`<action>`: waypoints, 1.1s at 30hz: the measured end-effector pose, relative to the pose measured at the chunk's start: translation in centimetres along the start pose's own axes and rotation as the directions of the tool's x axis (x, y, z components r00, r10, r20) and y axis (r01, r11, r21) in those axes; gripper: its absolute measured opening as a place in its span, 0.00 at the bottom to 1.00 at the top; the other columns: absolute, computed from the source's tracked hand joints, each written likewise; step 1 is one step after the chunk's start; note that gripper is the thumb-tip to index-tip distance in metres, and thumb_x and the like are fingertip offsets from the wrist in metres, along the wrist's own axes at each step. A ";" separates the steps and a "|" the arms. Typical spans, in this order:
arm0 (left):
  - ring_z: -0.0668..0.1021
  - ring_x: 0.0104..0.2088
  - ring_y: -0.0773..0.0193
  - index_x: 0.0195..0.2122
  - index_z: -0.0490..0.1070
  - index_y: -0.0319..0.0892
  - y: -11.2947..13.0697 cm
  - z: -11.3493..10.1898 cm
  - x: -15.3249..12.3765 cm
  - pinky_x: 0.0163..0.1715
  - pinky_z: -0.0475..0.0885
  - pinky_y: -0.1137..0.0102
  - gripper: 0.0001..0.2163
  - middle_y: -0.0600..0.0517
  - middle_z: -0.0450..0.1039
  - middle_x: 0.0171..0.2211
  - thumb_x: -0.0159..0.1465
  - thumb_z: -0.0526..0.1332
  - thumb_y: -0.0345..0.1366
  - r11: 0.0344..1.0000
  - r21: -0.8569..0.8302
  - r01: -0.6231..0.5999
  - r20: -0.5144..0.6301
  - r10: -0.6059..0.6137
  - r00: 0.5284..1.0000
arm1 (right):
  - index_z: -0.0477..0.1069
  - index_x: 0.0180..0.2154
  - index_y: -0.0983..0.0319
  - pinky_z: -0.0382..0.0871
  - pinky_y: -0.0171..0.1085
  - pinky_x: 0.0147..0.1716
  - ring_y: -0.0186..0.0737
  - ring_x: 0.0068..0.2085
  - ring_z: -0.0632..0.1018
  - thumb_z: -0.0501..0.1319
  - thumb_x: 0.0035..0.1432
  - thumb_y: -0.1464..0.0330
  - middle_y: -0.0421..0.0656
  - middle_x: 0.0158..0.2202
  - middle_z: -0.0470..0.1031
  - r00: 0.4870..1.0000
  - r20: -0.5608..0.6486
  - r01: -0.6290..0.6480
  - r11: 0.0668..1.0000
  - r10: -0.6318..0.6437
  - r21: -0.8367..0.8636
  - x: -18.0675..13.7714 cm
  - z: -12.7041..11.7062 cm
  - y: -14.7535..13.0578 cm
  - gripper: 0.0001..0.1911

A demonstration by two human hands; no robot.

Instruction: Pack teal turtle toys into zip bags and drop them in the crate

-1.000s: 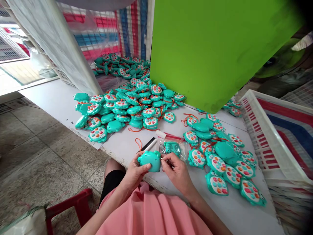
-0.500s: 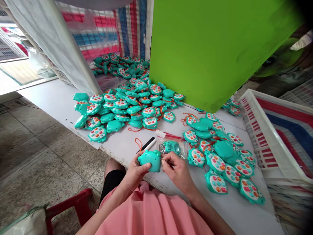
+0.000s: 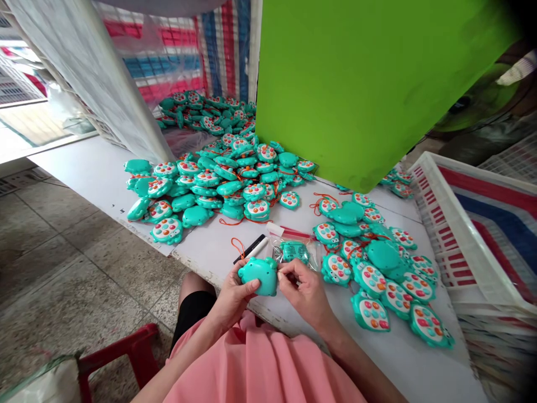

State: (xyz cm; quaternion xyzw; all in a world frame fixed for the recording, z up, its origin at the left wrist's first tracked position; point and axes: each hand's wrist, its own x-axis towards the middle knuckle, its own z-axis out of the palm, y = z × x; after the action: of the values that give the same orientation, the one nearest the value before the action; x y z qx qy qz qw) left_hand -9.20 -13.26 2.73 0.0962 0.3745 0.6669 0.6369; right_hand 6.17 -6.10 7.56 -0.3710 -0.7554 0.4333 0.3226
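A teal turtle-shaped toy [image 3: 260, 275] is gripped in my left hand [image 3: 235, 291], its smooth back facing up and an orange cord loop [image 3: 237, 246] beside it. My right hand [image 3: 302, 288] is pinched at the toy's right edge; whatever lies between thumb and finger is too small to make out. Just beyond the toy lie a black-and-white marker pen [image 3: 254, 249] and a clear zip bag [image 3: 294, 251] with a teal piece inside.
A large heap of the same toys [image 3: 226, 182] covers the table's back left. More toys [image 3: 384, 280] are piled on the right. A green board [image 3: 356, 84] stands behind, and a white plastic crate [image 3: 474, 240] is at the right. A red stool [image 3: 121, 358] is at lower left.
The toy and both hands have stayed almost in place, with only a very slight shift. My left hand keeps its hold and my right fingers remain pinched at the toy's edge.
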 end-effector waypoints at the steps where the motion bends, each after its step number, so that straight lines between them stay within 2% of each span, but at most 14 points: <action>1: 0.77 0.36 0.62 0.47 0.65 0.45 0.0 0.0 0.0 0.35 0.74 0.69 0.28 0.51 0.73 0.40 0.46 0.74 0.30 1.000 0.002 -0.002 -0.003 0.002 1.000 | 0.65 0.28 0.60 0.63 0.32 0.24 0.31 0.24 0.69 0.56 0.57 0.69 0.40 0.28 0.74 1.000 -0.008 0.005 1.000 -0.006 -0.010 0.1 0.0 0.0 0.05; 5: 0.77 0.37 0.59 0.47 0.66 0.45 0.0 0.1 0.0 0.36 0.74 0.67 0.28 0.51 0.73 0.40 0.46 0.74 0.30 1.000 0.001 0.006 -0.006 -0.006 1.000 | 0.64 0.27 0.60 0.62 0.32 0.23 0.31 0.23 0.67 0.57 0.57 0.69 0.38 0.24 0.71 0.999 -0.044 0.001 1.000 -0.002 -0.026 0.2 0.1 0.0 0.06; 11: 0.77 0.38 0.60 0.45 0.68 0.48 0.1 0.0 0.1 0.36 0.74 0.68 0.26 0.52 0.74 0.40 0.46 0.74 0.29 1.000 -0.018 -0.006 -0.013 0.006 1.000 | 0.65 0.28 0.60 0.64 0.32 0.24 0.31 0.24 0.69 0.57 0.57 0.69 0.41 0.32 0.76 1.000 0.005 -0.002 1.000 0.002 0.030 0.2 0.0 -0.4 0.05; 17: 0.77 0.39 0.58 0.45 0.68 0.47 -0.1 -0.1 0.1 0.38 0.73 0.67 0.26 0.52 0.74 0.40 0.46 0.73 0.29 1.000 -0.009 -0.002 0.001 0.002 1.000 | 0.66 0.28 0.60 0.63 0.32 0.23 0.32 0.23 0.68 0.57 0.56 0.70 0.38 0.25 0.72 1.000 -0.015 -0.011 1.000 0.011 0.001 0.3 0.0 0.0 0.05; 22: 0.78 0.40 0.58 0.47 0.67 0.46 0.1 0.0 0.1 0.39 0.73 0.67 0.28 0.50 0.74 0.43 0.46 0.74 0.29 1.000 -0.013 -0.021 -0.010 0.021 1.000 | 0.65 0.28 0.60 0.66 0.32 0.25 0.33 0.26 0.71 0.57 0.57 0.69 0.42 0.33 0.76 1.000 0.010 -0.003 0.999 0.002 0.045 0.2 0.1 0.0 0.05; 28: 0.77 0.39 0.60 0.47 0.67 0.45 0.0 -0.1 0.0 0.38 0.73 0.68 0.28 0.50 0.73 0.42 0.45 0.74 0.30 1.000 -0.005 -0.011 -0.018 0.011 1.000 | 0.65 0.28 0.60 0.63 0.32 0.23 0.32 0.24 0.69 0.57 0.56 0.70 0.40 0.28 0.74 1.000 -0.010 -0.002 1.000 0.002 -0.003 0.4 0.2 0.1 0.05; 33: 0.77 0.40 0.60 0.47 0.67 0.47 0.0 -0.2 0.0 0.39 0.73 0.68 0.28 0.51 0.73 0.43 0.45 0.74 0.30 1.000 -0.015 -0.015 -0.015 0.014 1.000 | 0.66 0.29 0.60 0.67 0.33 0.27 0.34 0.27 0.73 0.57 0.57 0.70 0.41 0.32 0.76 1.000 0.030 0.003 0.999 -0.005 0.039 0.4 0.0 0.0 0.04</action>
State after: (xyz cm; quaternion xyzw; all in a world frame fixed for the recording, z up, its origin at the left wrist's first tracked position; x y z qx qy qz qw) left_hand -9.31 -13.32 2.63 0.0891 0.3735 0.6751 0.6299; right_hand 5.91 -5.79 7.65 -0.3565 -0.7522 0.4529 0.3193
